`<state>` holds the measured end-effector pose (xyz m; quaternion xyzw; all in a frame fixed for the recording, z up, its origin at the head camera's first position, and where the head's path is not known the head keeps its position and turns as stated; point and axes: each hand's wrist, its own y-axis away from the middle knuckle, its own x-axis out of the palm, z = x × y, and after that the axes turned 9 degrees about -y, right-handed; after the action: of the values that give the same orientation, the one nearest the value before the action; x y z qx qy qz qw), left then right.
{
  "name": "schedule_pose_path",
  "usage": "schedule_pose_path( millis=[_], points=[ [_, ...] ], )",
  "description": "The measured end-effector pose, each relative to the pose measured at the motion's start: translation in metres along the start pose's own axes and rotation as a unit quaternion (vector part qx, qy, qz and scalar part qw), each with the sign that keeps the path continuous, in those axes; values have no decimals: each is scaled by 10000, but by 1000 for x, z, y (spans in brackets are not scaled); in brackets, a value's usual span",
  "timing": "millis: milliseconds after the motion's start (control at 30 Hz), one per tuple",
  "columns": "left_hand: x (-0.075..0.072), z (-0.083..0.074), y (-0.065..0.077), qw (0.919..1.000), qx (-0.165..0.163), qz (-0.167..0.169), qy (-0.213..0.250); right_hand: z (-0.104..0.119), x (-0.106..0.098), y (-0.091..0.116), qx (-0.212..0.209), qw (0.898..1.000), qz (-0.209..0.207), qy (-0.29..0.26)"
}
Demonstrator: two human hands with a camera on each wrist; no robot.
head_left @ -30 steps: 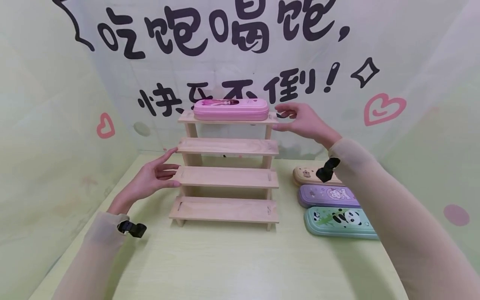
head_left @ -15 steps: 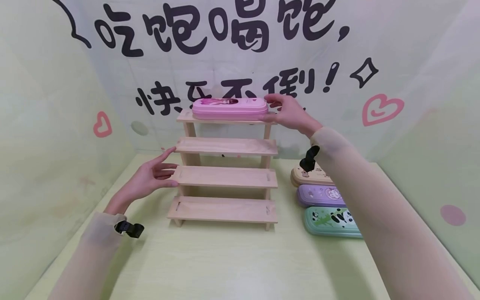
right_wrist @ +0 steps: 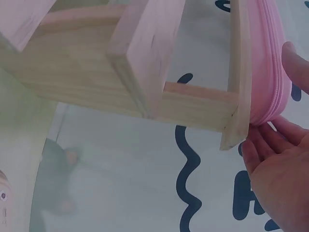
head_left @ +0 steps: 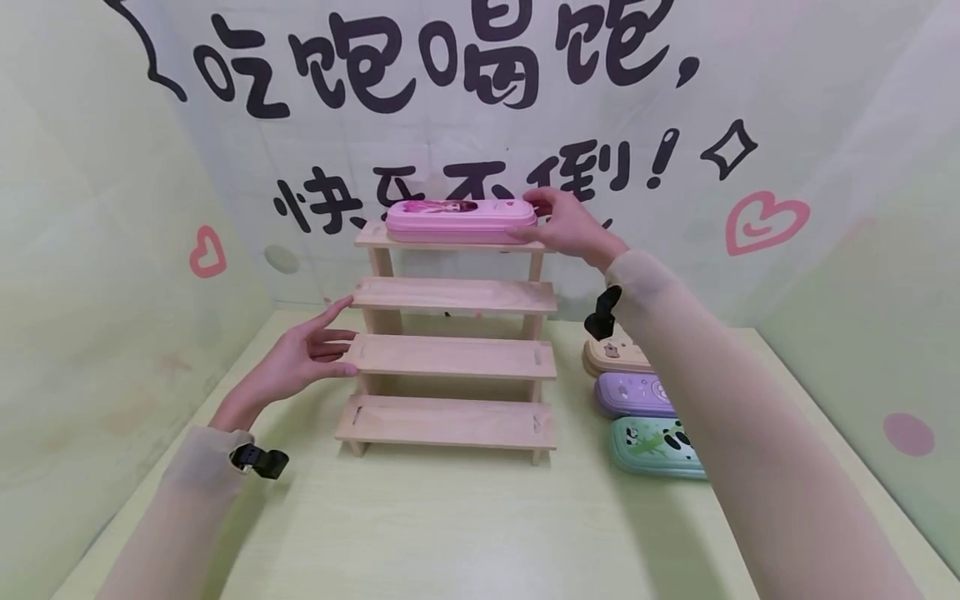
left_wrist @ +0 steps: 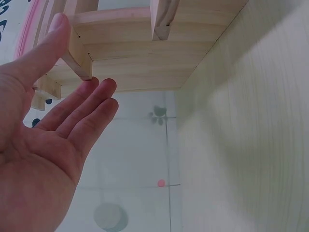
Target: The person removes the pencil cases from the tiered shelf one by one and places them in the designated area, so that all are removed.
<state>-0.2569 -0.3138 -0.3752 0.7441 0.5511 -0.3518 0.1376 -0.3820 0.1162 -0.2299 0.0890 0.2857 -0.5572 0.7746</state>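
Note:
A pink zippered pencil case (head_left: 457, 220) lies lengthwise on the top tier of a wooden stepped display rack (head_left: 453, 357). My right hand (head_left: 572, 223) holds its right end, thumb in front and fingers behind. In the right wrist view, the fingertips of that hand (right_wrist: 285, 159) are at the end of the pencil case (right_wrist: 265, 63). My left hand (head_left: 296, 358) is at the rack's left side, its fingers fairly straight by the ends of the middle tiers. In the left wrist view, its fingers (left_wrist: 94, 108) reach the end of a board.
Right of the rack, three more pencil cases lie in a row: beige (head_left: 618, 354), purple (head_left: 633, 393) and green with a panda (head_left: 656, 447). My right forearm covers part of them. A printed cloth wall (head_left: 465, 125) stands close behind the rack on the pale table (head_left: 442, 525).
My right hand has moved left from beside the top tier onto the pink pencil case's right end. My left hand has stayed at the rack's side.

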Motion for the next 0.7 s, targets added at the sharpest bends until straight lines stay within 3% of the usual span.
schedule_pose_path(
  millis=[700],
  points=[
    [0, 2, 1, 10000, 13, -1, -68, 1, -7, 2, 200, 9990, 234, -320]
  ],
)
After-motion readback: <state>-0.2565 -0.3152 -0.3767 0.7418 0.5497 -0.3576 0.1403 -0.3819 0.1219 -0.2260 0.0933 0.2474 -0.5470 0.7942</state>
